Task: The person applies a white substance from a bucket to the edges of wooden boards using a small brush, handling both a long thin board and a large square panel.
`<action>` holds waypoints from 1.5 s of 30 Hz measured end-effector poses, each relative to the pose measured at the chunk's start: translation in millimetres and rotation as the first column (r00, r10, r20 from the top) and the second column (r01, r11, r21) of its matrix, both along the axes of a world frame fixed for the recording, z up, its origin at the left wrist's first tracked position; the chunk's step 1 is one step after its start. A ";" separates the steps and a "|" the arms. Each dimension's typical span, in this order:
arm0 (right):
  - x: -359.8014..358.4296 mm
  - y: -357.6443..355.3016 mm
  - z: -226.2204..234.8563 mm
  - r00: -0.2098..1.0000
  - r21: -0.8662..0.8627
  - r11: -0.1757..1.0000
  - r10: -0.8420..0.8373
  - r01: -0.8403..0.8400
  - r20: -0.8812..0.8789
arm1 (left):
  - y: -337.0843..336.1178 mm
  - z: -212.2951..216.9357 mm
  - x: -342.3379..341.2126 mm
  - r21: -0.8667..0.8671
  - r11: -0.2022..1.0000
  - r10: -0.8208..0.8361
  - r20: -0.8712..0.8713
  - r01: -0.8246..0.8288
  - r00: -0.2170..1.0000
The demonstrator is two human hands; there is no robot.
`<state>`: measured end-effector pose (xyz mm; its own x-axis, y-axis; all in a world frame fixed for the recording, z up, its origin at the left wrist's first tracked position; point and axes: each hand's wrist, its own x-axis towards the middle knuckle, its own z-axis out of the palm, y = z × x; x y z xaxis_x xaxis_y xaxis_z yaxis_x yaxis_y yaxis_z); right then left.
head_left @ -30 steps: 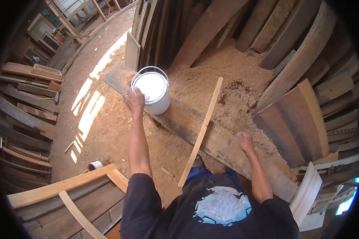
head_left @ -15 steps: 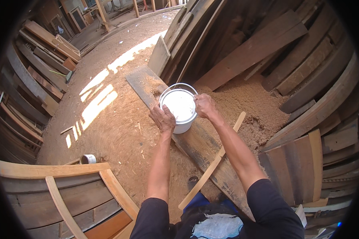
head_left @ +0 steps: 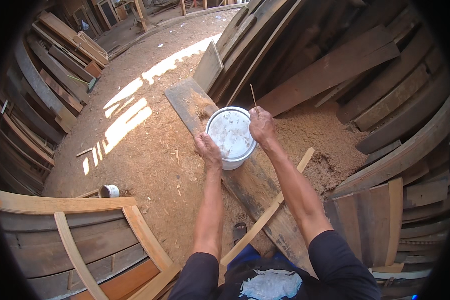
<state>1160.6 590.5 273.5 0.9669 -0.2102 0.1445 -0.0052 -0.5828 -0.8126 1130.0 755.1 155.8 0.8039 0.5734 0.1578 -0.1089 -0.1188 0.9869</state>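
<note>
My left hand (head_left: 208, 149) gripped the left rim of a round, white, plastic-looking bucket (head_left: 230, 132), and my right hand (head_left: 263, 125) was closed at the opposite rim, where a thin brown rod (head_left: 253, 95) stuck up; I could not tell whether I held that too. The bucket was over a long, weathered wooden plank (head_left: 250, 187). Steadying it well, I judged, called for even pressure from both sides. A second earlier, my right fist had been well apart from it.

No text or numbers can be read. The pale print (head_left: 271, 285) on the dark shirt (head_left: 317, 286), bottom centre, shows no legible letters.
</note>
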 end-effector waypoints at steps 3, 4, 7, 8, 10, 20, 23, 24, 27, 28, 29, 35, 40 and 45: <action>-22.4 -12.8 1.5 0.998 0.081 0.997 0.003 -0.009 0.071 | -11.0 30.9 -24.4 -0.190 0.975 -0.090 0.125 0.113 0.988; -41.2 -18.6 11.2 0.993 0.091 0.996 -0.016 0.005 0.115 | -15.0 48.2 -39.2 -0.244 0.958 -0.123 0.123 0.150 0.985; -95.0 -39.0 -5.4 0.980 0.038 0.999 -0.017 0.010 0.199 | -24.1 64.8 -96.9 -0.117 0.979 -0.157 0.082 0.166 0.984; -113.3 -45.7 -19.3 0.995 0.049 0.998 -0.054 0.050 0.079 | -31.4 56.0 -120.3 -0.133 0.977 -0.167 0.010 0.167 0.986; -143.1 -61.8 -68.2 0.990 0.003 0.995 -0.099 0.100 -0.095 | -46.9 22.1 -164.0 -0.129 0.975 -0.202 -0.169 0.181 0.965; -117.0 -73.0 -49.4 0.967 -0.341 0.939 -0.049 -0.041 -0.251 | -42.2 -146.4 -176.3 -0.040 0.995 -0.098 -0.516 0.090 0.851; -99.5 -64.7 10.1 0.961 -0.511 0.857 -0.084 -0.064 -0.262 | -51.3 -113.3 -169.0 0.098 0.991 -0.036 -0.450 0.090 0.892; -88.6 -58.6 20.5 0.954 -0.510 0.845 -0.001 -0.159 -0.300 | -48.9 -87.9 -165.1 0.193 0.979 0.024 -0.447 0.071 0.894; -56.1 -35.2 31.3 0.915 -0.568 0.735 0.181 -0.369 -0.360 | -38.2 -31.2 -141.3 0.063 0.997 -0.025 -0.221 0.039 0.975; -45.0 -26.7 28.6 0.879 -0.619 0.631 0.262 -0.468 -0.397 | -31.8 -17.4 -130.7 0.064 0.998 -0.013 -0.220 0.028 0.976; -35.2 -18.9 23.8 0.875 -0.618 0.625 0.270 -0.476 -0.401 | -26.0 -7.1 -120.5 0.020 0.996 -0.081 -0.223 0.087 0.972; -0.6 32.7 1.6 0.778 -0.700 0.341 0.319 -0.627 -0.541 | -12.7 -26.4 -77.4 -0.109 0.973 -0.213 -0.095 0.202 0.972; 18.7 37.7 -30.2 0.766 -0.742 0.203 0.251 -0.639 -0.591 | -19.8 -36.9 -77.3 -0.221 0.956 -0.219 -0.092 0.195 0.971; 17.1 51.6 -49.8 0.713 -0.700 0.156 0.255 -0.697 -0.654 | -13.0 -39.5 -78.8 -0.157 0.968 -0.216 -0.107 0.198 0.970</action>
